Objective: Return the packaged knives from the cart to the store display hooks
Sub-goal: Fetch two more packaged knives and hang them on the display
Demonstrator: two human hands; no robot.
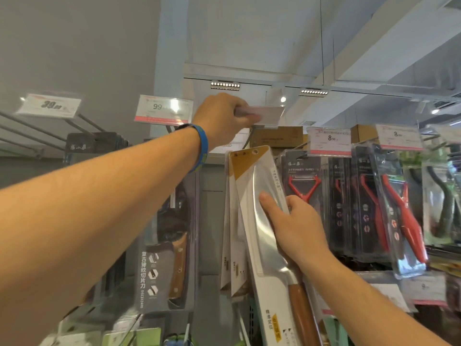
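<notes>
My right hand (298,228) grips a packaged cleaver (259,221) by its right edge, thumb across the clear blister; the pack is white with a gold corner, a hang hole at the top and a wooden handle low down. It leans upright just under a display hook. My left hand (224,118), blue band at the wrist, pinches the clear price-tag holder (264,116) at the tip of that hook and holds it tilted up. Two similar white packs (233,260) hang behind the one I hold.
A dark packaged slicing knife (164,265) hangs to the left under the 99 price tag (163,109). Red peelers (303,188) and red tongs in black packs (396,211) fill the hooks on the right. Bare hook rods (37,131) jut out at far left.
</notes>
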